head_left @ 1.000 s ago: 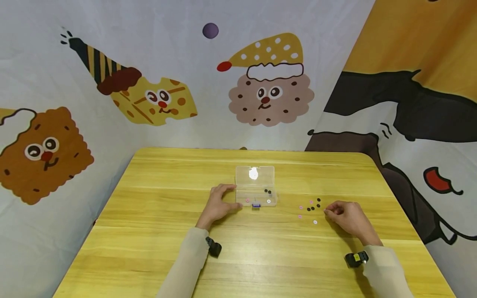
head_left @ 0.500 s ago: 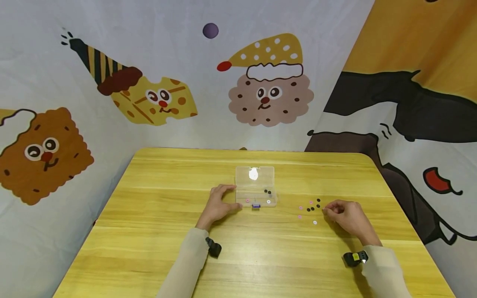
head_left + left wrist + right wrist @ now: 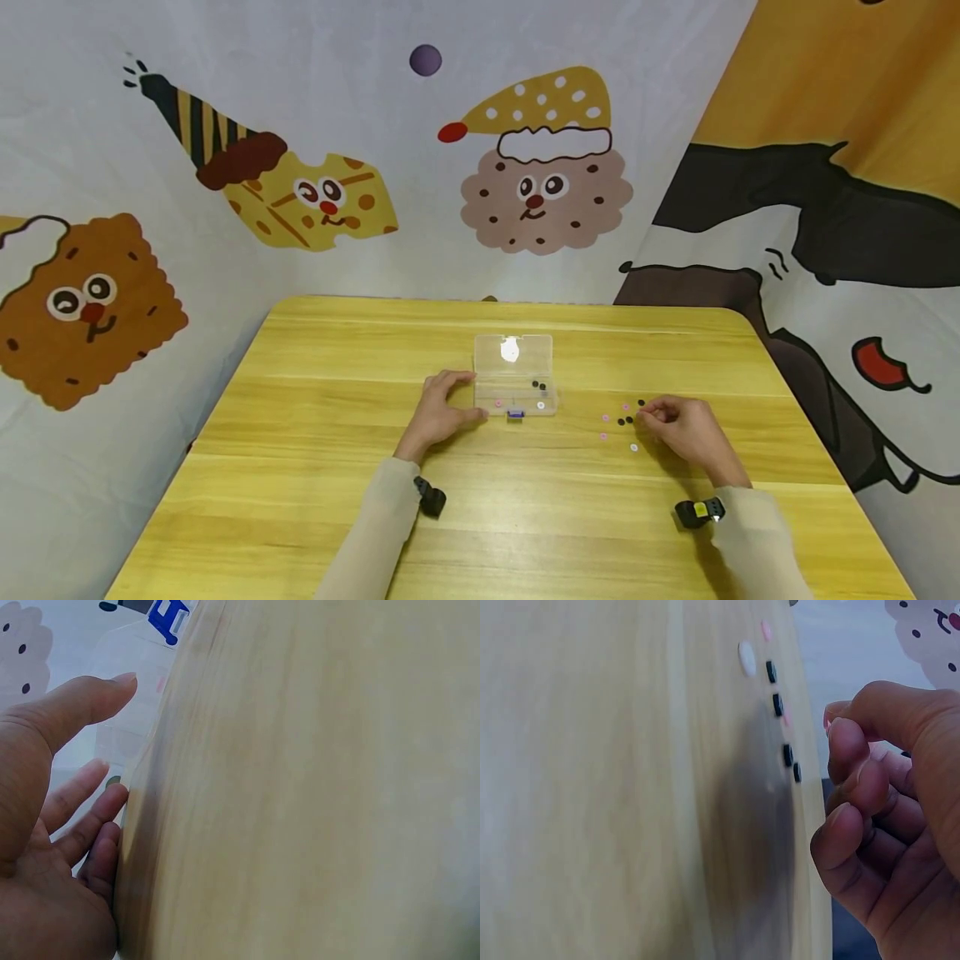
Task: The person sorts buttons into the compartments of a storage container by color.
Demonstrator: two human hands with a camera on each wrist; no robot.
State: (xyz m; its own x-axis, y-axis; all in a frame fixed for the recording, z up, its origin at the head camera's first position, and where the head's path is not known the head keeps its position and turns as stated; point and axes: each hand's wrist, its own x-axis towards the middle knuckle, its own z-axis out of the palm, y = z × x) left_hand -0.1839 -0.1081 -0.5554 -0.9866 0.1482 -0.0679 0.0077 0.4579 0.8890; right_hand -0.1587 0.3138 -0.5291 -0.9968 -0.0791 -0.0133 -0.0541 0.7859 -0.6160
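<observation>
A clear plastic box (image 3: 514, 393) stands with its lid up in the head view, several small buttons inside. My left hand (image 3: 441, 413) is at the box's left end, thumb by the front corner and forefinger by the hinge side, fingers relaxed. In the left wrist view, the thumb (image 3: 94, 699) overlaps the box. My right hand (image 3: 686, 427) pinches a small pink button (image 3: 827, 720) between thumb and forefinger; mostly the fingertips hide it. Below that hand lie black buttons (image 3: 629, 420), pink buttons (image 3: 606, 417) and a white button (image 3: 634, 447).
The wooden table (image 3: 300, 500) reaches to a cloth backdrop (image 3: 337, 275) with printed cartoon figures. A blue latch (image 3: 515, 414) sits at the box's front. Inside the box are black buttons (image 3: 539, 385), a pink one and a white one.
My right hand has moved left and slightly away from me, over the loose buttons, with its fingertips still pinched. The left hand and the box have stayed in place.
</observation>
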